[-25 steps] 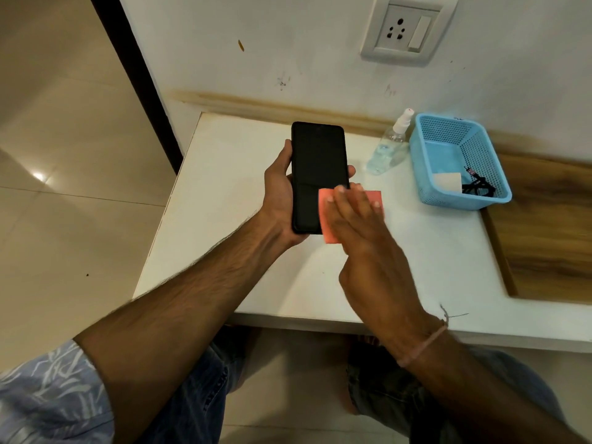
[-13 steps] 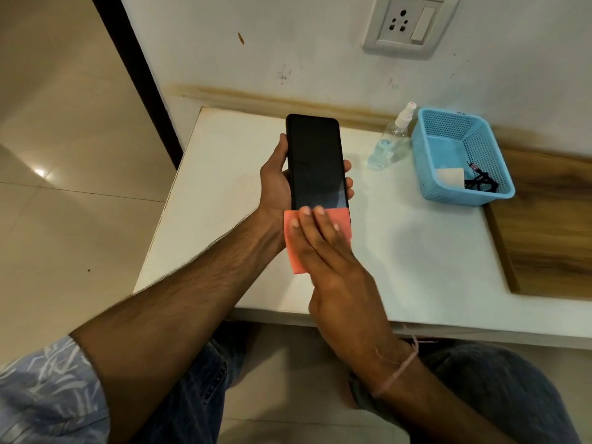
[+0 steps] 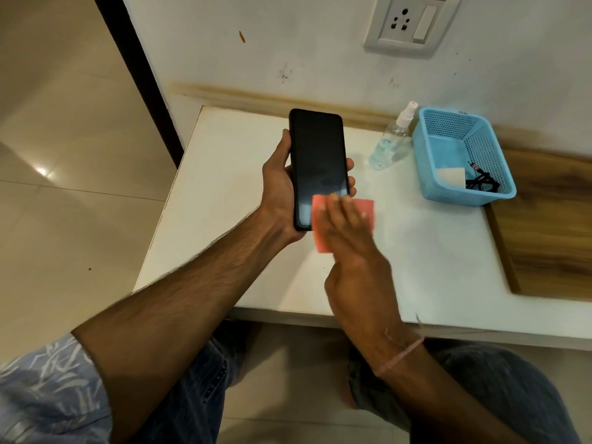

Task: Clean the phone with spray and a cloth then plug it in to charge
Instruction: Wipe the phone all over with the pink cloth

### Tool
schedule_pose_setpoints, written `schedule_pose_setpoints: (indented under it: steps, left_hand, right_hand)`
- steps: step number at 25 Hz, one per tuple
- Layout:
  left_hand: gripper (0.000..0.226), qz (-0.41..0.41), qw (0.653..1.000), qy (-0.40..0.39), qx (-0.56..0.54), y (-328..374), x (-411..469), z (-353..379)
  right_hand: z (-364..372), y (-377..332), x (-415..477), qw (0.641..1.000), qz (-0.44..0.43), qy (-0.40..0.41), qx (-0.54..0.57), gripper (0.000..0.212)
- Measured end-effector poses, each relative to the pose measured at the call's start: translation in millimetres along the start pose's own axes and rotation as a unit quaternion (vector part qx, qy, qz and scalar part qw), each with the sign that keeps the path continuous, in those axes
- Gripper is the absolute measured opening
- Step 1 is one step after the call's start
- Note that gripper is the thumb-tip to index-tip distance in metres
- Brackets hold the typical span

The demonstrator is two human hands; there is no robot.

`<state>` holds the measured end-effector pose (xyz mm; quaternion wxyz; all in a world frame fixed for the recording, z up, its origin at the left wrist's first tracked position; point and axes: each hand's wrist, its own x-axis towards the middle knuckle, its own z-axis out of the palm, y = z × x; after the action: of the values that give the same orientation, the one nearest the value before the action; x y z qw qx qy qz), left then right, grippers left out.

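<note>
Head view. The left hand (image 3: 278, 187) holds the phone (image 3: 317, 161) above the white bench (image 3: 224, 193), screen up and dark. The thumb lies along its left edge, and the curled fingers (image 3: 350, 163) wrap round its right edge.

The right hand (image 3: 352, 248), blurred, lies flat on a pink cloth (image 3: 367, 208). Its fingers (image 3: 347, 214) are straight and press the cloth against the lower right corner of the screen. Part of the cloth overhangs the phone's right side.

A clear spray bottle (image 3: 389, 145) stands on the bench near the wall, just beside a blue basket (image 3: 464, 198). In the basket lie 1 black cable (image 3: 482, 184) and 1 white block (image 3: 451, 177). A wall socket (image 3: 410, 24) sits above, well apart from the phone. A wooden board (image 3: 551, 225) lies right of the basket.
</note>
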<state>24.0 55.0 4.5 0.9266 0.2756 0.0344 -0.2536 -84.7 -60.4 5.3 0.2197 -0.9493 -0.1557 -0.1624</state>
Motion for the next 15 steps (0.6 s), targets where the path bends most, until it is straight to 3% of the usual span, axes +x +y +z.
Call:
schedule_pose_setpoints:
  steps: [2,6,10,12,15]
  left_hand:
    - [0.076,-0.003,1.000,-0.006,-0.008,-1,0,1]
    - [0.076,0.007,1.000,-0.014,0.009,0,1,1]
    - [0.078,0.006,1.000,-0.011,0.006,1,-1,1]
    - [0.077,0.005,1.000,-0.016,0.002,1,-2,2]
    - [0.075,-0.007,1.000,-0.011,-0.005,-1,-3,5]
  right_hand:
    - [0,5,-6,0.997,-0.075,-0.003,-0.004,0.064]
    - [-2,9,3,0.996,0.064,0.047,0.046,0.050]
    - [-9,13,6,0.993,0.074,0.086,0.037,0.031]
    - [-11,18,9,0.986,0.090,0.138,0.014,0.035]
    - [-1,-9,0,0.992,0.051,0.082,0.079,0.039]
